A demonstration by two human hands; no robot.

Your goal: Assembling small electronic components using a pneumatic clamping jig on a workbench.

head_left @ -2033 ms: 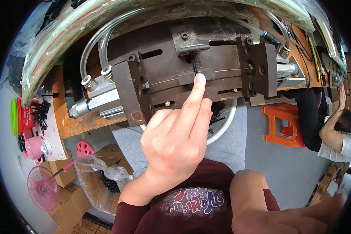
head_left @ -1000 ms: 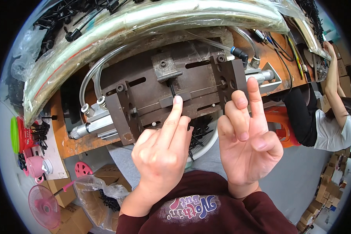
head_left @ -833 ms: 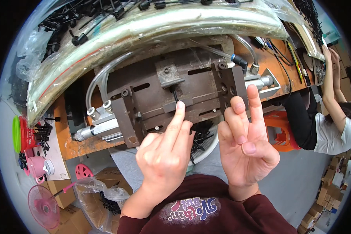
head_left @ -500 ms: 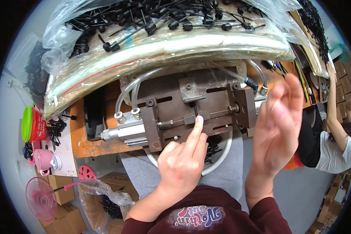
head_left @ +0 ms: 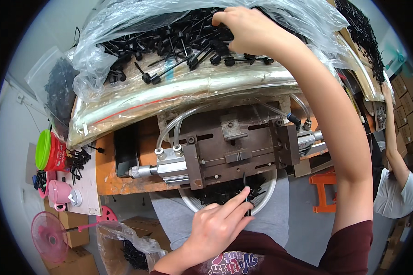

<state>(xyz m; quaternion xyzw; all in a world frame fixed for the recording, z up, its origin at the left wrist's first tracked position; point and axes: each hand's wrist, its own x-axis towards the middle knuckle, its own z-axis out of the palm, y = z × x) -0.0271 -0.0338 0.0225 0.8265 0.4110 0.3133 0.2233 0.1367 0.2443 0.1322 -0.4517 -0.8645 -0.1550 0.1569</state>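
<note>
My left hand is closed on a thin black stemmed part, its stem pointing up toward the machine. Below it, a white round basket of similar black parts rests on my lap. My right arm stretches far forward, and my right hand is over the pile of black stemmed parts, thumb and fingers apart and bent down toward them. Between my arms stands a brown metal clamping fixture, with a small block at its middle and a silver pneumatic cylinder on the left side.
Clear plastic sheeting surrounds the pile on a raised, padded tray edge. Air hoses curve behind the fixture. On the left are a red tub, a pink pot and a pink fan. Another person's arm is at far right.
My right hand has swung from beside the fixture up to the pile. My left hand has drawn back from the fixture's middle, now with a black part. The view has shifted slightly.
</note>
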